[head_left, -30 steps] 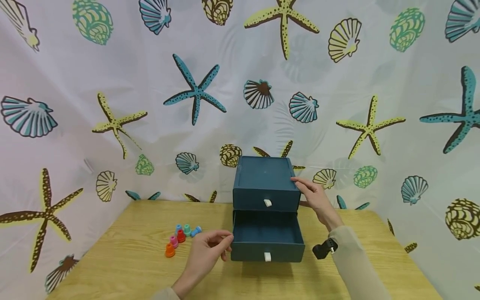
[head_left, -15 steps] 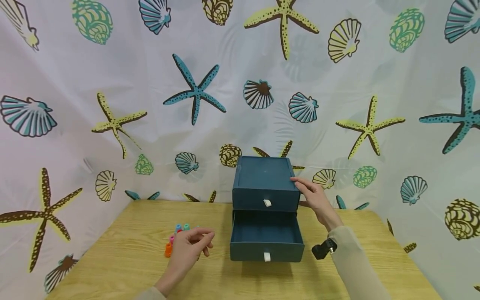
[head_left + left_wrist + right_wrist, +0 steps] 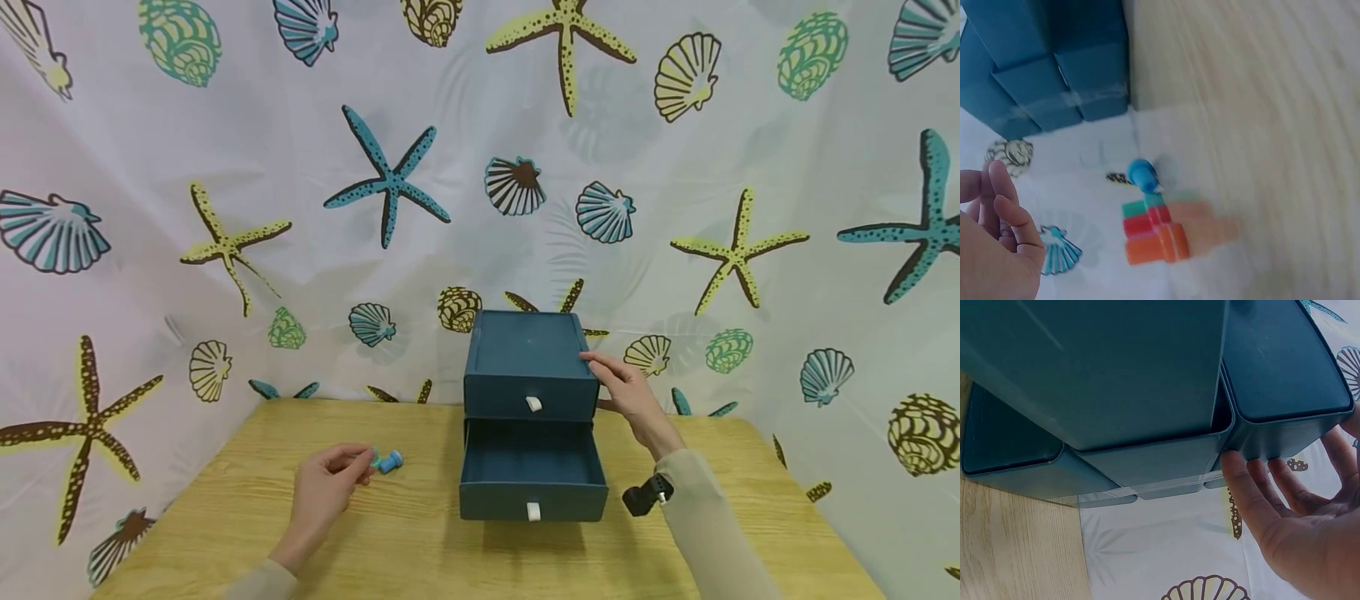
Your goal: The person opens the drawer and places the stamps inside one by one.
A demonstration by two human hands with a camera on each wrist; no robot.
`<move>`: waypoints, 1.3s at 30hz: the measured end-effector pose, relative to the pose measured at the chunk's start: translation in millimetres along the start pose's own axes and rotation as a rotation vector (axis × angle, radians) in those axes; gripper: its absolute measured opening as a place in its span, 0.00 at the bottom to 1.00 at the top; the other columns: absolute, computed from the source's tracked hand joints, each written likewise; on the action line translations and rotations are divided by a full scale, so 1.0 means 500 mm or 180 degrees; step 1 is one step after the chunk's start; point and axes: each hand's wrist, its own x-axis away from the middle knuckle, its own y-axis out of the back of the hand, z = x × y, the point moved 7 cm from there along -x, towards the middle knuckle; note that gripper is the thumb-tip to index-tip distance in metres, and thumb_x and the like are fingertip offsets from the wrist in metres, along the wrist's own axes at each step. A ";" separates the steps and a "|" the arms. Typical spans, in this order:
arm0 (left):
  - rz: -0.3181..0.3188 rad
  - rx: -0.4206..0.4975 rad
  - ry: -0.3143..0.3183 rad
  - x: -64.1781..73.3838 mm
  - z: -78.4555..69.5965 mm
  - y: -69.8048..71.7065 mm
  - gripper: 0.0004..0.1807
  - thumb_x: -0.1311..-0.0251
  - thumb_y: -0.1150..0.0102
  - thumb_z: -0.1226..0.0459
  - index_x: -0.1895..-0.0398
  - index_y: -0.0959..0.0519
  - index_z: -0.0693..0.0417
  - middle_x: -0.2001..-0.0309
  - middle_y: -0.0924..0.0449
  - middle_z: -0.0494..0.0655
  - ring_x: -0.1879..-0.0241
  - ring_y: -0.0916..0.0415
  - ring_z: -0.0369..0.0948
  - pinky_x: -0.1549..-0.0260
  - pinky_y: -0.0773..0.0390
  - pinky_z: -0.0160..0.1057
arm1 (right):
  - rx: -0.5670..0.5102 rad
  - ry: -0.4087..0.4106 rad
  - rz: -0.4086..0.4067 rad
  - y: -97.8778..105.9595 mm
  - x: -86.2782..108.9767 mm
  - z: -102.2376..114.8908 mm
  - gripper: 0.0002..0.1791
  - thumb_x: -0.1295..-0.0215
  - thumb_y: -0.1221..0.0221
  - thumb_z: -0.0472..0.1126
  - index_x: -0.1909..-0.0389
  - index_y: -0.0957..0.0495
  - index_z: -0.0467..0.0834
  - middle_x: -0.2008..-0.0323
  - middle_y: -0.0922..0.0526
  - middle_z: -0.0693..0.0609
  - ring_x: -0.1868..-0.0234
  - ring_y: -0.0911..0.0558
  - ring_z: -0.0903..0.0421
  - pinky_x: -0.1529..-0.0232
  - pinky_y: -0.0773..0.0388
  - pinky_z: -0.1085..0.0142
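Observation:
A dark blue two-drawer cabinet [image 3: 531, 346] stands on the table; its lower drawer [image 3: 491, 502] is pulled out, nothing visible inside. My right hand [image 3: 636, 404] rests against the cabinet's upper right side. In the right wrist view its extended fingers [image 3: 1250, 490] touch the side wall. My left hand [image 3: 321, 493] hovers over small plastic pegs at the left, fingers loosely bent, holding nothing visible. Past its fingertips lies a blue peg [image 3: 391, 462]. The left wrist view shows an orange peg [image 3: 1157, 244], a red peg [image 3: 1146, 224] and a green peg [image 3: 1154, 200], apart from the hand.
The wooden table [image 3: 420, 550] extends around the cabinet. A curtain [image 3: 480, 250] printed with shells and starfish encloses its back and sides. White tabs [image 3: 533, 512] serve as drawer pulls. A black wrist camera [image 3: 643, 497] hangs at my right sleeve.
My left hand has moved left from beside the lower drawer to the pegs, now covering most of them in the head view. My right hand and the drawers have stayed put.

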 end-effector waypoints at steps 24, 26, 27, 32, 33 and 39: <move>0.0551 -0.0609 0.0579 -0.041 0.102 0.058 0.19 0.41 0.33 0.63 0.49 0.19 0.64 0.53 0.16 0.54 0.57 0.23 0.41 0.60 0.23 0.39 | 0.0000 -0.0021 -0.0004 0.002 -0.001 -0.001 0.26 0.25 0.51 0.55 0.31 0.30 0.49 0.25 0.41 0.47 0.26 0.40 0.42 0.38 0.28 0.42; 0.0642 -0.0563 0.0655 -0.041 0.110 0.057 0.20 0.42 0.32 0.63 0.49 0.19 0.63 0.52 0.17 0.54 0.55 0.24 0.43 0.60 0.24 0.40 | -0.0001 -0.0017 -0.0010 0.001 -0.002 -0.001 0.26 0.25 0.51 0.55 0.32 0.30 0.48 0.25 0.41 0.47 0.26 0.40 0.42 0.38 0.28 0.42; 0.0667 -0.0536 0.0687 -0.041 0.113 0.057 0.19 0.42 0.32 0.63 0.49 0.19 0.63 0.51 0.18 0.55 0.54 0.25 0.44 0.60 0.24 0.40 | -0.0003 -0.0012 -0.0013 0.000 -0.002 0.000 0.26 0.25 0.51 0.55 0.32 0.30 0.48 0.26 0.40 0.47 0.26 0.39 0.42 0.39 0.28 0.42; 0.0754 -0.0438 0.0897 -0.042 0.128 0.059 0.19 0.43 0.34 0.67 0.47 0.19 0.61 0.46 0.22 0.57 0.59 0.28 0.42 0.69 0.27 0.38 | -0.0005 0.0007 -0.0012 0.000 -0.002 0.000 0.26 0.25 0.51 0.55 0.32 0.30 0.49 0.26 0.40 0.47 0.26 0.40 0.42 0.39 0.28 0.42; 0.0758 -0.0399 0.0954 -0.043 0.131 0.059 0.20 0.44 0.35 0.68 0.47 0.20 0.61 0.46 0.22 0.58 0.63 0.29 0.41 0.72 0.28 0.37 | -0.0008 0.0006 -0.0010 0.000 -0.001 0.001 0.26 0.25 0.51 0.55 0.32 0.30 0.49 0.26 0.40 0.47 0.26 0.40 0.42 0.38 0.28 0.42; 0.0816 -0.0251 0.1207 -0.046 0.153 0.059 0.22 0.45 0.35 0.71 0.44 0.21 0.61 0.45 0.20 0.56 0.70 0.31 0.40 0.76 0.29 0.34 | 0.0009 0.0015 -0.0002 0.000 0.001 0.002 0.26 0.25 0.51 0.55 0.32 0.30 0.49 0.25 0.41 0.47 0.25 0.41 0.42 0.38 0.29 0.42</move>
